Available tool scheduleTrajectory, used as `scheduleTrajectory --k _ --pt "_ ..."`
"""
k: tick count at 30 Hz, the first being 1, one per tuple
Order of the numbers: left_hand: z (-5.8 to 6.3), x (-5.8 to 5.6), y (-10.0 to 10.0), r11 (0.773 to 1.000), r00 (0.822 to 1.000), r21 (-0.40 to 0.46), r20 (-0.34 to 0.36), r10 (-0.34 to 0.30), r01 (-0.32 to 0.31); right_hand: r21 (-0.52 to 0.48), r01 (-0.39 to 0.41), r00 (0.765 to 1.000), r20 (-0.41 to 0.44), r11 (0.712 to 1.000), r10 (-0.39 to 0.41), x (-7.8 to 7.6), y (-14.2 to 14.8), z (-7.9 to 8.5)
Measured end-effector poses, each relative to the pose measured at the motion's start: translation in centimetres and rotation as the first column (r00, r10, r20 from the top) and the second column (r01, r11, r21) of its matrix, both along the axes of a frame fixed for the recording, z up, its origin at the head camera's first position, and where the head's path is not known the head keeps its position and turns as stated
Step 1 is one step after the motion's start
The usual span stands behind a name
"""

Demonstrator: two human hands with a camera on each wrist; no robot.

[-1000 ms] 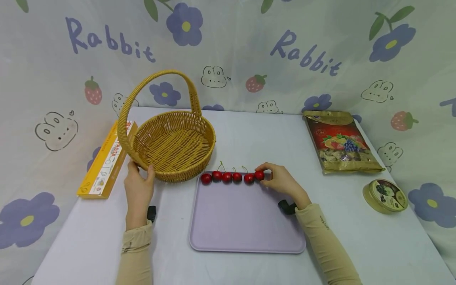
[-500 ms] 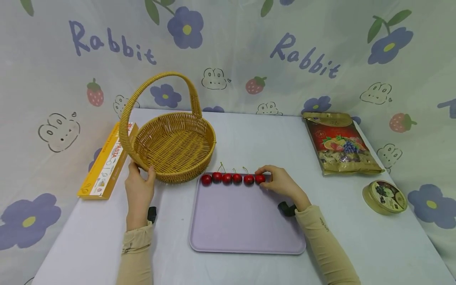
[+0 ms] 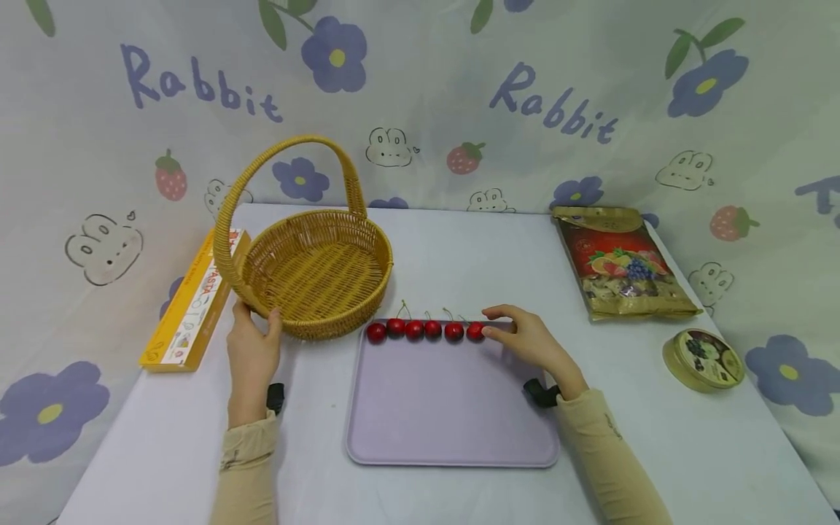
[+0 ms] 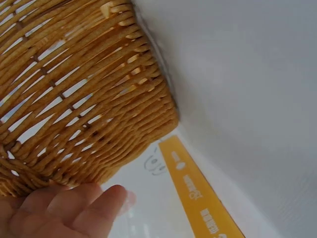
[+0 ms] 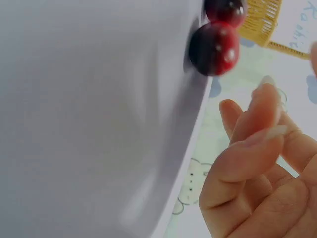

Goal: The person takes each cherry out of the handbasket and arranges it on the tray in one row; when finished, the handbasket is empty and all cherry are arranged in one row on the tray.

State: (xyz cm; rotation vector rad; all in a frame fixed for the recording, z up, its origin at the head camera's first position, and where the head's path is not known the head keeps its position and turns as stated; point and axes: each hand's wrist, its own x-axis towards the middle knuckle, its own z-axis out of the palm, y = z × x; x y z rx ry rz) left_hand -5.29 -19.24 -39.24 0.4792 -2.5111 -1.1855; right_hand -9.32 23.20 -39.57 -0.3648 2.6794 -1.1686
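My left hand [image 3: 253,356] grips the near left edge of a wicker basket [image 3: 321,281], close to where its tall arched handle starts. In the left wrist view the fingers [image 4: 101,210] lie against the woven wall. Several dark red cherries, some with stems, form a row along the far edge of a lilac tray [image 3: 453,401]. At the right end of that row is a cherry [image 3: 475,332], beside my right hand [image 3: 530,341]. The right wrist view shows a gap between this cherry [image 5: 218,49] and the loosely bent fingers, which hold nothing.
Left of the basket lies a yellow pasta box [image 3: 195,302]. A red and gold fruit-print bag [image 3: 623,266] lies at the back right, with a round gold tin [image 3: 704,361] in front of it. A printed cloth [image 3: 420,87] hangs behind the white table.
My right hand has let go of the cherry at the row's right end and drawn slightly to the right, its fingers spreading. The left hand stays on the basket.
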Motion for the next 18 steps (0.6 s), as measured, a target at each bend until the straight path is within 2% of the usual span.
scheduleTrajectory --k 9,18 --pt "0.2 -0.2 -1.2 0.996 0.988 0.014 0.125 -0.092 0.09 -0.002 0.031 0.997 -0.067 1.0 -0.031 1.3 1.6 0.5" --pt "0.4 0.1 -1.8 0.984 0.97 0.012 0.167 -0.175 0.176 0.137 0.074 0.978 -0.204 0.988 -0.045 2.9 3.3 0.5"
